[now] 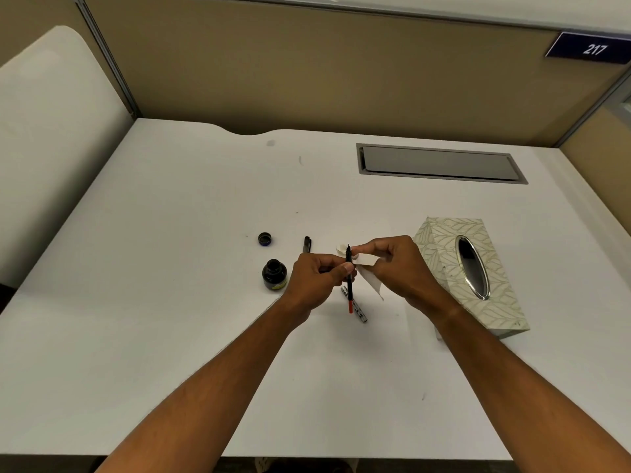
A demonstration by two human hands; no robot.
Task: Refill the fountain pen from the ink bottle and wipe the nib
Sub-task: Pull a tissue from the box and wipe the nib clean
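While the left hand [317, 278] pinches the pen [349, 281] near-to-far, nib [348, 249] far, the right hand's [396, 264] fingers [362, 249] pinch the tissue [367, 268] just right of it.

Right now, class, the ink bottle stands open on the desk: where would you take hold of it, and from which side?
Grip the ink bottle round its wide, round body, low down, not the narrow open neck. Come from the left, since the left hand and the pen crowd its right side, and keep it upright.
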